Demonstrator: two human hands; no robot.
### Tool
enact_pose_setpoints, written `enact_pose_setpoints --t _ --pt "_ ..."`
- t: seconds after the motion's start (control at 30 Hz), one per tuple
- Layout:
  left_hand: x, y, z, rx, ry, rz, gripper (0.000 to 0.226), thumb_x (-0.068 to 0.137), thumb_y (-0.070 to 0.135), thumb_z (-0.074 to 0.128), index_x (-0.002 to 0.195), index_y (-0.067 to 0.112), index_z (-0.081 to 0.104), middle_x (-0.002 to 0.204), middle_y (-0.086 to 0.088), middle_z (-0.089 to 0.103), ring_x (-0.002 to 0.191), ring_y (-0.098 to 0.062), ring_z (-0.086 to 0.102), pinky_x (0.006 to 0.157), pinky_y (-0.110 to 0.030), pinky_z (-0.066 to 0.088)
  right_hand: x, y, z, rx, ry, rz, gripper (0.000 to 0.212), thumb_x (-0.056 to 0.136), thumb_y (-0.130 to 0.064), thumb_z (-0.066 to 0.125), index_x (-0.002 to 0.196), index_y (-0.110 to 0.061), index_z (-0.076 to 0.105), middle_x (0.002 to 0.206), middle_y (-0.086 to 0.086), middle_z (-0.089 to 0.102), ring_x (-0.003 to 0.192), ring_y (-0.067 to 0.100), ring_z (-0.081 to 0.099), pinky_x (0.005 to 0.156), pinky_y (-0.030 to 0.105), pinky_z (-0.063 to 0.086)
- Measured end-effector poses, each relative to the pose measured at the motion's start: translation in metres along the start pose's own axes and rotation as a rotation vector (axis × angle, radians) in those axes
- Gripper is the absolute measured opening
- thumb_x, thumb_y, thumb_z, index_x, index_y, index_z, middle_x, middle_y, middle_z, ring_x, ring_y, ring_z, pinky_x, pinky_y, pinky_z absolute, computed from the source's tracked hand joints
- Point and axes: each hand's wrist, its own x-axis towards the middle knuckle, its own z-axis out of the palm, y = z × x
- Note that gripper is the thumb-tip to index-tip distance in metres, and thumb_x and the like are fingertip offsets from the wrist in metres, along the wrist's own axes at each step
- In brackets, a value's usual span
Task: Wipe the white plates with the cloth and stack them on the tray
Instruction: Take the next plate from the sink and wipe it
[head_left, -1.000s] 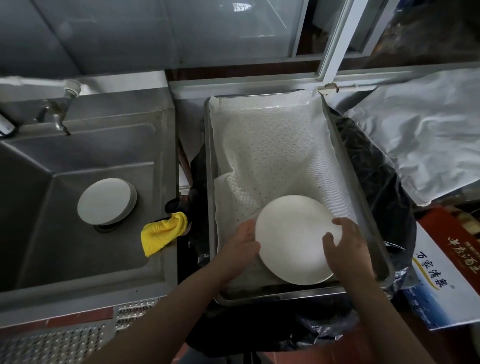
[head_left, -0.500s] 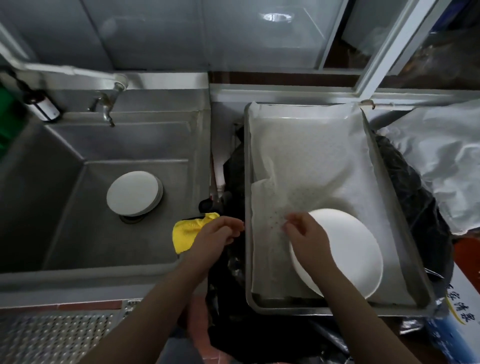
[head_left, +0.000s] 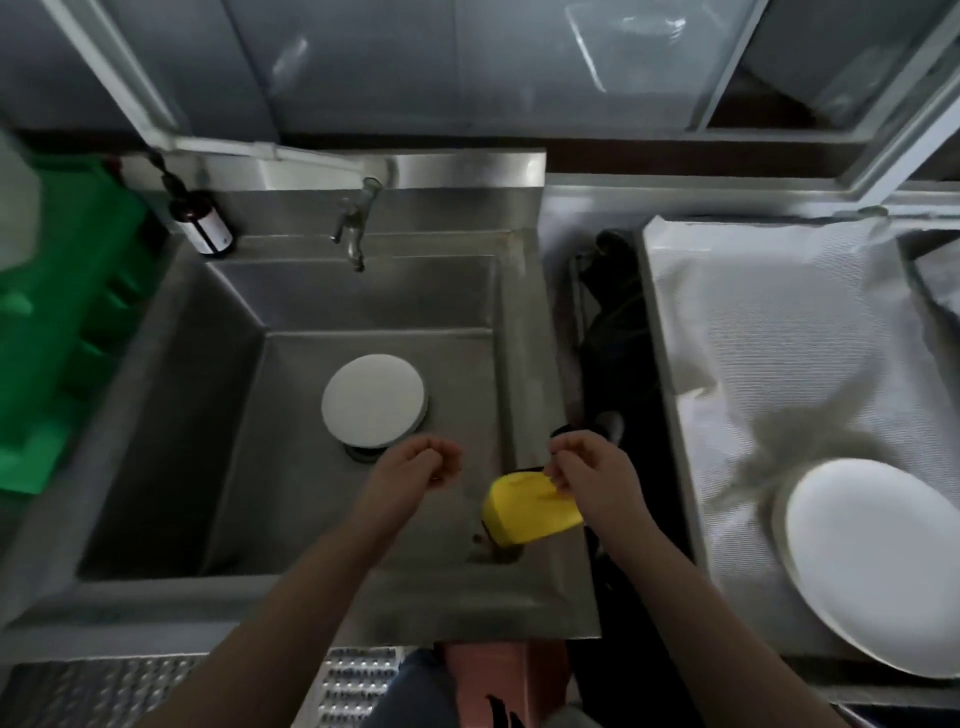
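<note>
While one white plate already lies in the cloth-lined tray at the right, a small stack of plates waits on the floor of the steel sink, over the drain. Both hands hang above the sink's right half. The right hand pinches the top edge of the yellow cloth, which drapes over the sink's right rim; its fingers are curled onto the fabric. The left hand holds nothing, fingers loosely curled, just short of the stack. I judge the cloth soft and light, easy to bunch in one palm. The plates look stiff, smooth and breakable, possibly slick if wet, so the top one is best taken at its rim, thumb above and fingers beneath, lifted clear before wiping.
</note>
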Motion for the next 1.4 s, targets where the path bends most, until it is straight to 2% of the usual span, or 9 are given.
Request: enact_pose_setpoints --t 0.3,0.47,0.67,0.8,0.97,1.1,1.23,1.3,1.4 --pt "0.056 -0.027 -0.108 0.12 -0.016 -0.115 0.032 0.095 -0.003 0.044 0.085 0.014 0.07 0.08 0.0 0.069 0.073 -0.01 0.06 0.065 -0.013 0.048 0.024 -0.01 0.099 0.044 -0.069 0.137 0.017 0.093 0.003 0.046 0.092 -0.004 0.062 0.068 0.005 0.062 0.058 0.011 0.054 0.056 0.022 0.045" --pt "0.085 -0.036 -0.136 0.149 -0.008 -0.155 0.025 0.097 -0.002 0.044 0.098 0.004 0.068 0.089 -0.004 0.069 0.081 -0.011 0.062 0.063 -0.006 0.045 0.049 -0.01 0.131 0.024 -0.098 0.219 0.016 0.094 0.001 0.046 0.092 -0.004 0.061 0.073 0.01 0.062 0.063 0.016 0.054 0.059 0.025 0.046" --pt "0.134 -0.067 -0.161 0.193 0.015 -0.243 0.023 0.093 0.006 0.052 0.089 0.017 0.072 0.082 0.002 0.074 0.094 -0.021 0.067 0.094 -0.031 0.048 0.1 0.007 0.166 -0.061 -0.189 0.326 0.017 0.098 -0.007 0.045 0.091 -0.01 0.061 0.076 0.008 0.063 0.065 0.017 0.056 0.064 0.028 0.05" --pt "0.168 -0.087 -0.167 0.159 0.071 -0.283 0.013 0.092 0.007 0.059 0.088 0.01 0.071 0.082 -0.003 0.072 0.088 -0.02 0.064 0.098 -0.036 0.047 0.138 0.023 0.193 -0.09 -0.211 0.359 0.014 0.099 -0.01 0.045 0.094 -0.007 0.059 0.076 0.009 0.06 0.064 0.017 0.054 0.065 0.031 0.052" --pt "0.206 -0.119 -0.178 0.257 0.155 -0.303 0.01 0.095 0.013 0.056 0.089 0.012 0.064 0.095 -0.013 0.066 0.084 -0.023 0.057 0.076 -0.032 0.045 0.183 0.052 0.22 -0.237 -0.213 0.352 0.021 0.099 -0.016 0.046 0.083 -0.01 0.059 0.083 0.012 0.063 0.075 0.022 0.06 0.081 0.042 0.057" --pt "0.229 -0.143 -0.184 0.263 0.241 -0.375 0.009 0.092 0.013 0.059 0.087 0.007 0.062 0.088 -0.015 0.06 0.079 -0.022 0.052 0.072 -0.032 0.042 0.209 0.067 0.238 -0.397 -0.228 0.292 0.028 0.093 -0.016 0.044 0.069 -0.014 0.059 0.085 0.017 0.068 0.084 0.03 0.066 0.083 0.044 0.055" --pt "0.25 -0.165 -0.187 0.151 0.266 -0.453 0.061 0.081 0.032 0.067 0.131 -0.001 0.056 0.13 -0.022 0.059 0.112 -0.032 0.059 0.098 -0.041 0.05 0.228 0.076 0.254 -0.492 -0.265 0.239 0.024 0.087 -0.018 0.048 0.064 -0.017 0.054 0.074 0.012 0.064 0.074 0.025 0.06 0.063 0.031 0.043" --pt "0.258 -0.17 -0.184 0.178 0.265 -0.459 0.062 0.092 0.026 0.061 0.146 0.0 0.043 0.144 -0.021 0.05 0.125 -0.033 0.054 0.106 -0.041 0.045 0.237 0.078 0.262 -0.513 -0.315 0.207 0.014 0.087 -0.019 0.051 0.08 -0.016 0.062 0.086 0.005 0.065 0.084 0.023 0.061 0.068 0.027 0.042" --pt "0.271 -0.177 -0.181 0.153 0.259 -0.436 0.056 0.091 0.022 0.057 0.14 -0.003 0.047 0.137 -0.02 0.057 0.115 -0.033 0.059 0.097 -0.039 0.05 0.248 0.082 0.268 -0.52 -0.347 0.181 0.033 0.088 -0.017 0.05 0.12 -0.013 0.058 0.114 0.006 0.062 0.106 0.024 0.058 0.082 0.027 0.044"
